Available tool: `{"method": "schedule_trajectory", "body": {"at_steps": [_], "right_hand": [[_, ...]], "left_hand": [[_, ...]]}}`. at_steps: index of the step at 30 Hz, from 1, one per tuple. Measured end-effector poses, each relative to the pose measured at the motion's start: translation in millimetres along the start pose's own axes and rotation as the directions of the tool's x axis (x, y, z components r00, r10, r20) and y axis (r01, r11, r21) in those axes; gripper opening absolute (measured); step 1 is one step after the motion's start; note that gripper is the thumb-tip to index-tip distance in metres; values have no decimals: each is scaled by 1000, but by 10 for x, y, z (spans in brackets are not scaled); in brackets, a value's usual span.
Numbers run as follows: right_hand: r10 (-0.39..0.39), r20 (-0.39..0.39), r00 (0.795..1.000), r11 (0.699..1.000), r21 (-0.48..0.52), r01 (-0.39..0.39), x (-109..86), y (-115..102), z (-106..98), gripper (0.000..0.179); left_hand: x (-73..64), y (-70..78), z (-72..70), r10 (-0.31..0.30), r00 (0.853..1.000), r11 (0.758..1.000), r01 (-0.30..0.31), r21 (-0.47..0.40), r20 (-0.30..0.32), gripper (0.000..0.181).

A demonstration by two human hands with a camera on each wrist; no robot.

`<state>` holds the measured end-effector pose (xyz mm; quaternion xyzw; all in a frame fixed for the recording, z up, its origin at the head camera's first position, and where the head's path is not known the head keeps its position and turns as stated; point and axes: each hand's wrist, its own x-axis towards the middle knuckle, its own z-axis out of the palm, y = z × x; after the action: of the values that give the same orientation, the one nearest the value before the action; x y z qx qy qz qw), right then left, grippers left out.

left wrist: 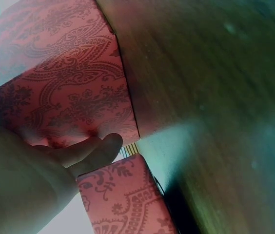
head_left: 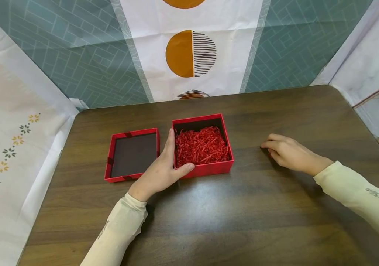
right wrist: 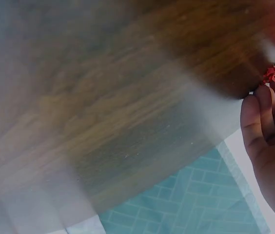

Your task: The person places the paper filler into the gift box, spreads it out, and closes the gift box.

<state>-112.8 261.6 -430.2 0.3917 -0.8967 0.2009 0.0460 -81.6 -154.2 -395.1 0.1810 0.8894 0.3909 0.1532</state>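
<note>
A red patterned box (head_left: 206,169) with a dark inside stands on the table, filled with red shredded paper (head_left: 202,145). My left hand (head_left: 158,170) rests against its near left corner, fingers straight along the left wall and thumb at the front rim. In the left wrist view, fingers (left wrist: 103,148) touch the box (left wrist: 74,97) in the narrow gap beside the box lid (left wrist: 123,200). Right of the box, my right hand (head_left: 287,153) is low over the table. It pinches a small bit of red shredded paper (right wrist: 272,73) between thumb and fingertips.
Just left of the box lies the open lid (head_left: 108,162), dark inside facing up. Brown wooden table (head_left: 216,221) surrounds both. A patterned teal and white cloth (head_left: 93,55) hangs behind the far edge, with white cloths at both sides.
</note>
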Motion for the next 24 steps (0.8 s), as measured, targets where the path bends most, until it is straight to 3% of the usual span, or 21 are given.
{"method": "schedule_trajectory", "body": {"at_steps": [4, 11, 14, 24], "right_hand": [[0, 15, 1000, 1000, -3, 0, 15, -5, -4, 29], [-105, -15, 994, 992, -70, 103, -21, 25, -52, 33], [-115, -16, 993, 991, -70, 114, -53, 36, -82, 34], [104, -34, 994, 995, 10, -103, -113, 29, -168, 36]], "left_hand": [[-4, 3, -2, -9, 1000, 1000, 9, -1, -1, 113], [10, 11, 0, -4, 1000, 1000, 4, -2, -1, 113], [16, 17, -1, -2, 1000, 1000, 2, 2, -3, 113], [3, 14, 0, -10, 1000, 1000, 10, -2, -2, 112]]}}
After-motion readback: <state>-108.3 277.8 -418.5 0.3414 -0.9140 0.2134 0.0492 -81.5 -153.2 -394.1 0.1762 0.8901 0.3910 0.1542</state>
